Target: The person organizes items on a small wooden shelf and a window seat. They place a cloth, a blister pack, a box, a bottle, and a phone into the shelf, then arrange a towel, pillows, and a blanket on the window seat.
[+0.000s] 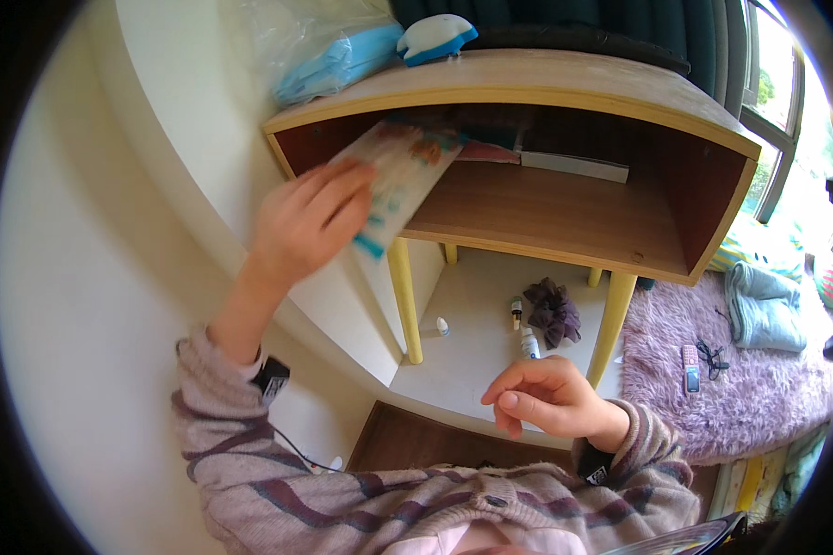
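My left hand (316, 218) grips the edge of a flat, pale plastic packet (406, 177) with blue and orange print. The packet is tilted and slightly blurred, its far end inside the open front of a wooden cabinet (548, 215) on yellow legs. Inside, towards the back, lie a white flat box (575, 166) and a reddish flat item (487, 152). Empty and loosely curled, my right hand (552, 397) hovers in front of my chest, below the cabinet. Just beyond it are a small white bottle (529, 343), a small dark bottle (516, 312) and a dark purple scrunchie (554, 312).
On the cabinet top sit a clear bag with blue packs (340, 62) and a white-and-blue whale-shaped object (437, 38). Another small white bottle (442, 327) lies underneath. A fluffy purple rug (659, 361) at right holds a pink phone (691, 368), a cable and a folded blue cloth (763, 305).
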Available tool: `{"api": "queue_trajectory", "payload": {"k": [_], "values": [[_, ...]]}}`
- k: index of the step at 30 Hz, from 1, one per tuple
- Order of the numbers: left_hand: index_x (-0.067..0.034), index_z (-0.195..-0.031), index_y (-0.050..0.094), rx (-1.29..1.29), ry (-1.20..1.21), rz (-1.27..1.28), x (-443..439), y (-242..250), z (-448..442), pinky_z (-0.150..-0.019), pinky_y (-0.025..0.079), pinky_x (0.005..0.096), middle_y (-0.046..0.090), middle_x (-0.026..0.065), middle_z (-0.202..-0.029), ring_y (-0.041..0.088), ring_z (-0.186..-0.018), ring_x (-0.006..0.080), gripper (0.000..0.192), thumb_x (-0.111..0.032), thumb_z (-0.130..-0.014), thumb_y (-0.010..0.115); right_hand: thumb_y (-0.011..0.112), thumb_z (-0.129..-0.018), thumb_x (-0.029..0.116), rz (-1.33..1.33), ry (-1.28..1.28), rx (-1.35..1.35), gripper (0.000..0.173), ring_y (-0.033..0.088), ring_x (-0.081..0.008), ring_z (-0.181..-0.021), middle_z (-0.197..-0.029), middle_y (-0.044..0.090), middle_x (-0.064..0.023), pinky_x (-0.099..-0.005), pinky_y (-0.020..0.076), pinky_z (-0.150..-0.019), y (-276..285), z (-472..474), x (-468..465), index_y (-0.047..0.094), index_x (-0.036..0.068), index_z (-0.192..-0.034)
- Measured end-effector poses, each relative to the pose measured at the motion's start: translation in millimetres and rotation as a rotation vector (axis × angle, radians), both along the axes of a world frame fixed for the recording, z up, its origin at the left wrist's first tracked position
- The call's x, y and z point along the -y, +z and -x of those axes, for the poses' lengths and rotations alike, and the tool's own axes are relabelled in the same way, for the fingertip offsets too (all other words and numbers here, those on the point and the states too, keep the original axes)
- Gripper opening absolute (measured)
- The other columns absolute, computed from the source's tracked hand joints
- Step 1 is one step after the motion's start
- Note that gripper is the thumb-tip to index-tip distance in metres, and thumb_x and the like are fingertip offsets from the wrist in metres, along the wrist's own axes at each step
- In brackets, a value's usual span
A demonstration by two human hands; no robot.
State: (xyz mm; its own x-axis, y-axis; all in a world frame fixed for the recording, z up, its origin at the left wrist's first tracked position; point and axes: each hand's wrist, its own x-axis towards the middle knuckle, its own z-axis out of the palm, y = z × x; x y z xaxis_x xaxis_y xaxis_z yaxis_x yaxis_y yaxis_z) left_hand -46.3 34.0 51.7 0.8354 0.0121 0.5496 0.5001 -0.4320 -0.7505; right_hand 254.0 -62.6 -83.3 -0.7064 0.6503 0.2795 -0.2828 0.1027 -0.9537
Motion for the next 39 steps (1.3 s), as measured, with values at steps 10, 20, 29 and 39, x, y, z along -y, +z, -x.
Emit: {"api": "queue_trajectory", "payload": {"k": [10, 20, 29, 39], "values": [[-0.011, -0.104, 0.061, 0.18, 0.33, -0.147, -160.3, 13.2, -38.7, -0.078, 0.052, 0.0377, 0.064, 0.0091, -0.091, 0.064, -0.088, 0.0276, 0.018, -0.016, -0.089, 0.052, 0.054, -0.097, 0.01, 0.085, -0.288, -0.059, 0.017, 0.061, -0.0108, -0.065, -0.075, 0.063, -0.007, -0.0218, 0.0493, -0.057, -37.1, -46.8, 10.4, 0.062, -0.005, -0.101], [-0.01, -0.143, 0.036, 0.245, 0.558, 0.645, -166.2, 8.6, -42.5, -0.108, 0.033, 0.0424, 0.042, 0.0202, -0.142, 0.043, -0.129, 0.0354, 0.046, -0.019, -0.098, 0.043, 0.056, -0.096, 0.011, 0.183, -0.489, -0.109, 0.016, 0.059, -0.011, -0.062, -0.073, 0.063, -0.0073, -0.0225, 0.0479, -0.058, -62.8, -71.9, 11.3, 0.061, -0.005, -0.098], [0.0, -0.104, 0.06, 0.53, -0.159, 0.874, 39.2, -83.6, -50.6, -0.073, 0.051, 0.0365, 0.064, 0.0145, -0.097, 0.064, -0.081, 0.0276, 0.021, -0.003, -0.084, 0.063, 0.056, -0.094, 0.007, 0.149, -0.642, 0.36, 0.019, 0.06, -0.008, -0.072, -0.079, 0.062, -0.0033, -0.0229, 0.0506, -0.064, -117.0, -73.2, -13.9, 0.061, -0.002, -0.109], [-0.003, -0.121, 0.055, 0.19, 0.696, 0.84, -57.0, -356.6, -57.2, -0.095, 0.044, 0.0491, 0.053, 0.0168, -0.123, 0.051, -0.116, 0.0367, 0.037, -0.007, -0.084, 0.053, 0.067, -0.08, 0.02, -0.594, -0.996, 1.124, 0.066, 0.05, -0.0385, -0.107, -0.126, 0.043, -0.0229, -0.0446, 0.05, -0.085, -236.7, 10.3, -87.2, 0.037, -0.001, -0.136]]}}
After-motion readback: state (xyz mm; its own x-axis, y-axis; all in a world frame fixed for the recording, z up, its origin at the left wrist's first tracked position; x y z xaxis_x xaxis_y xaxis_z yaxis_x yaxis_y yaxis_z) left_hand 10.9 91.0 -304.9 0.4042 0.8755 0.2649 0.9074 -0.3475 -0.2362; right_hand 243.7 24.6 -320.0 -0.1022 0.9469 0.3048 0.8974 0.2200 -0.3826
